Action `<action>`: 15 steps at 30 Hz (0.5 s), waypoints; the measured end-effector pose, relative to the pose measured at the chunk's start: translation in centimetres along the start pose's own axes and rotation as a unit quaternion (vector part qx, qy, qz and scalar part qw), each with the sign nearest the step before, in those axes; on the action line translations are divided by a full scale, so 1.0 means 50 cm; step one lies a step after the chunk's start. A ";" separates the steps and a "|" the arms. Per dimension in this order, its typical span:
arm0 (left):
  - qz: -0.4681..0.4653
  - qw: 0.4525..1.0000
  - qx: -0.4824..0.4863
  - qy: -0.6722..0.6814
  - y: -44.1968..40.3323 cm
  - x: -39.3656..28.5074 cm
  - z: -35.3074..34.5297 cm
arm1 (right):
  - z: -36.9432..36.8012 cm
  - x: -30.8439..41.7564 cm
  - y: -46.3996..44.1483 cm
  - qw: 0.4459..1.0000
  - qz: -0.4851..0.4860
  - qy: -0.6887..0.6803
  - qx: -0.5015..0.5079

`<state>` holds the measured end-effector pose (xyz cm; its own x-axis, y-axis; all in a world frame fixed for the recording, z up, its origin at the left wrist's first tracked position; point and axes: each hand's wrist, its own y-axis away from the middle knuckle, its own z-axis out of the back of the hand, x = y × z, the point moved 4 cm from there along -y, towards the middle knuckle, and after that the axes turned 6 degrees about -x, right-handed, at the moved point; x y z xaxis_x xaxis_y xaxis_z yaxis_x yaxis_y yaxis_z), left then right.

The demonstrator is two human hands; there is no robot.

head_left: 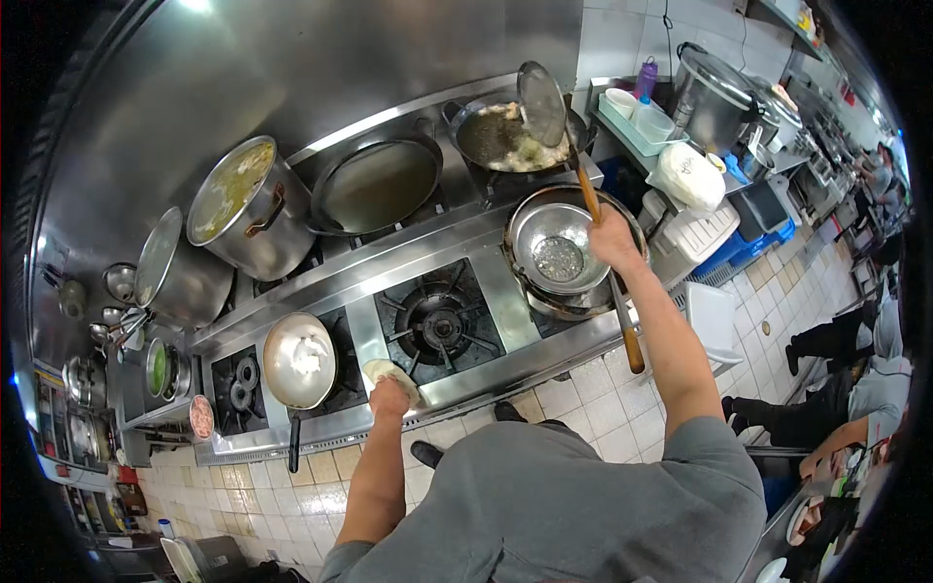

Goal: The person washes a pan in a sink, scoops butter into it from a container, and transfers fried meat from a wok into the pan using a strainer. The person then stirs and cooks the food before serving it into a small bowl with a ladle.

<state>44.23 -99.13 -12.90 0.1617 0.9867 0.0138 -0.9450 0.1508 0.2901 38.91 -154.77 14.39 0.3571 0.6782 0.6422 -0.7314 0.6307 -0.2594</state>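
My right hand [616,238] is closed around the wooden handle of a skimmer [541,103]. Its round mesh head is tilted above the back-right wok [471,134], where pale pieces of food [525,155] lie in dark oil. Below that hand, a perforated metal bowl [561,249] rests in a front wok [512,225]. Another wooden-ended handle [632,348] sticks out past the stove's front edge. My left hand [389,398] grips a folded pale cloth [391,377] at the front rail, between a frying pan [299,360] and the bare burner [437,325].
A wide pan of oil [379,185] and a tall stockpot [233,199] stand along the back. Further left are another pot [160,272] and a bowl of pink food [201,417]. A side counter [632,138] holds containers. People [870,389] work at far right.
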 end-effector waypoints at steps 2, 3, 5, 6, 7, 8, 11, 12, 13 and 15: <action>0.002 1.000 -0.008 0.003 -0.008 0.000 -0.009 | 0.024 -0.003 -0.013 1.000 0.017 -0.002 -0.018; 0.002 1.000 -0.006 0.002 -0.008 -0.002 -0.006 | 0.040 0.001 -0.015 0.999 0.032 -0.004 -0.037; 0.002 1.000 -0.004 0.000 -0.007 -0.006 0.000 | 0.036 -0.038 -0.042 0.999 0.012 0.011 -0.035; 0.011 1.000 0.014 0.008 0.005 -0.017 0.024 | 0.039 -0.053 -0.052 0.999 0.009 0.023 -0.043; 0.021 0.999 0.033 0.016 0.012 -0.024 0.036 | 0.044 -0.054 -0.058 0.998 0.007 0.035 -0.050; 0.021 0.999 0.035 0.015 0.014 -0.026 0.040 | 0.049 -0.058 -0.064 0.998 -0.008 0.045 -0.050; 0.014 0.999 0.031 0.006 0.014 -0.023 0.029 | 0.024 -0.116 -0.106 0.996 -0.008 0.064 -0.063; 0.019 1.000 0.018 0.005 0.009 -0.021 0.022 | 0.022 -0.116 -0.108 0.997 -0.001 0.034 -0.068; 0.023 1.000 0.006 0.005 0.004 -0.019 0.016 | 0.018 -0.118 -0.109 0.997 -0.003 0.034 -0.068; 0.020 1.000 -0.002 0.004 0.002 -0.016 0.010 | -0.009 -0.122 -0.109 0.989 -0.087 -0.119 0.022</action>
<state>44.13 -99.93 -12.40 0.1222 0.9923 0.0183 -0.9519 0.1120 0.2853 41.00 -162.18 11.56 0.3365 0.4486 0.8279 -0.6967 0.7101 -0.1015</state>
